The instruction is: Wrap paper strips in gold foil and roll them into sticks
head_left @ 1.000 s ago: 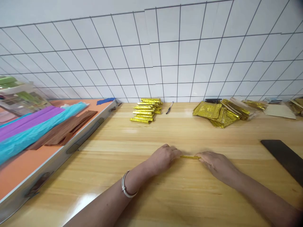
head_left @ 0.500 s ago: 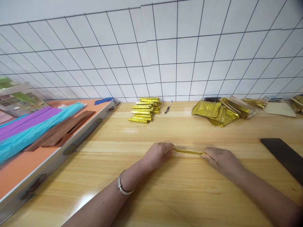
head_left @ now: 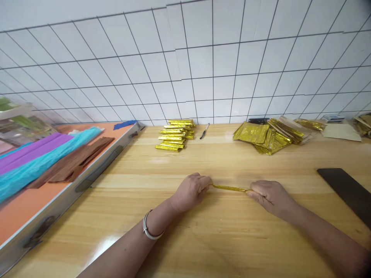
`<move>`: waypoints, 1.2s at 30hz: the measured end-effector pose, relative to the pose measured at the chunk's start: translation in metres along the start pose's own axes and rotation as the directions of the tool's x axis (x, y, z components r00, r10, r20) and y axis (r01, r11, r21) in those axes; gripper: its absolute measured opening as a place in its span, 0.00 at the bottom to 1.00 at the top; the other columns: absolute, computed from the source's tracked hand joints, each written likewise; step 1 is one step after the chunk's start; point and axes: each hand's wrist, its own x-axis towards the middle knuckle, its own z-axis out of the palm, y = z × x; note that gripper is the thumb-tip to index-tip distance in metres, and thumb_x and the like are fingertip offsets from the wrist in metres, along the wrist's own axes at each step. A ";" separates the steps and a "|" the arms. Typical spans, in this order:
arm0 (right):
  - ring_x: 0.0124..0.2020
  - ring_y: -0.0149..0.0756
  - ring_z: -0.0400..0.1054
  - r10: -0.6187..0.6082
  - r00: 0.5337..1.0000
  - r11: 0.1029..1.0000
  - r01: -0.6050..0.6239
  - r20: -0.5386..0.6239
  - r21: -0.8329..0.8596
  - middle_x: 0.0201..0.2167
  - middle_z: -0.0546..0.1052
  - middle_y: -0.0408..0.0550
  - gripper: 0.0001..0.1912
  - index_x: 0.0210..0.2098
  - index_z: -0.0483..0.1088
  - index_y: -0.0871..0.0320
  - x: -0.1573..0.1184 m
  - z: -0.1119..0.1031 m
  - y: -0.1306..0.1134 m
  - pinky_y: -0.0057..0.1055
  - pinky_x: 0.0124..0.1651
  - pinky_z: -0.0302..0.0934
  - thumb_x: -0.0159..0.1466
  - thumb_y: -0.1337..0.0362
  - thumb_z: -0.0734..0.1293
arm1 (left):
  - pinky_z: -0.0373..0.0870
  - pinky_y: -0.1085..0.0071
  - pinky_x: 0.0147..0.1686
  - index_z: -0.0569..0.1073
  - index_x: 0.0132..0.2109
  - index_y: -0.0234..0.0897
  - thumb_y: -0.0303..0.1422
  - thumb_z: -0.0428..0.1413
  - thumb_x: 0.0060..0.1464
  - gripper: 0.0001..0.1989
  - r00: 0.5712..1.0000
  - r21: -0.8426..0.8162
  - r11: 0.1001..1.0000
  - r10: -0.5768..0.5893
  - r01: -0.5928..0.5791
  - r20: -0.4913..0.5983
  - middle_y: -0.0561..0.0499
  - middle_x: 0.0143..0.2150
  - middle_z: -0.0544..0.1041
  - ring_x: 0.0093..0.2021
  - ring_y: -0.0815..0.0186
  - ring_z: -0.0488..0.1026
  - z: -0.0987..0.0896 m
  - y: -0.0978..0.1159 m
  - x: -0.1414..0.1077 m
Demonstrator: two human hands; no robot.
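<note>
My left grip (head_left: pixel 189 193) and right grip (head_left: pixel 272 197) pinched a gold strip (head_left: pixel 230 188) by its ends | they had just spread apart | more length showed between, seemingly pulled straight

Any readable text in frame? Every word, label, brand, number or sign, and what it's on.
None readable.
Small box at the back right: any print is too small to read.
Side of the orange-topped tray: dark shapes, blurred, no legible letters.
Pen: too small to tell.
Gold strip between left hand and right hand: no lettering visible.
</note>
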 end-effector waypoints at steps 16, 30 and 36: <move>0.34 0.35 0.64 0.329 0.940 0.612 -0.286 0.091 0.737 0.32 0.71 0.45 0.21 0.44 0.66 0.58 0.025 0.003 -0.047 0.31 0.36 0.59 0.57 0.50 0.63 | 0.61 0.77 0.22 0.67 0.31 0.34 0.40 0.47 0.57 0.14 0.917 -0.839 0.505 -0.399 0.202 -0.019 0.54 0.24 0.71 0.19 0.73 0.64 0.019 0.025 0.004; 0.22 0.26 0.54 0.561 0.815 0.329 -0.060 -0.145 0.942 0.22 0.66 0.42 0.17 0.32 0.73 0.62 0.078 -0.017 -0.070 0.26 0.25 0.48 0.55 0.52 0.68 | 0.60 0.77 0.19 0.62 0.30 0.35 0.42 0.52 0.53 0.14 0.909 -0.977 0.212 -0.409 0.005 -0.084 0.54 0.23 0.71 0.17 0.75 0.63 0.027 0.046 0.003; 0.21 0.24 0.55 0.567 0.809 0.231 0.025 -0.155 0.973 0.24 0.70 0.43 0.15 0.28 0.72 0.61 0.090 -0.027 -0.064 0.25 0.22 0.48 0.54 0.53 0.68 | 0.59 0.77 0.19 0.62 0.30 0.35 0.41 0.52 0.53 0.13 0.901 -0.976 0.217 -0.422 -0.008 -0.101 0.55 0.23 0.71 0.17 0.75 0.63 0.035 0.046 0.004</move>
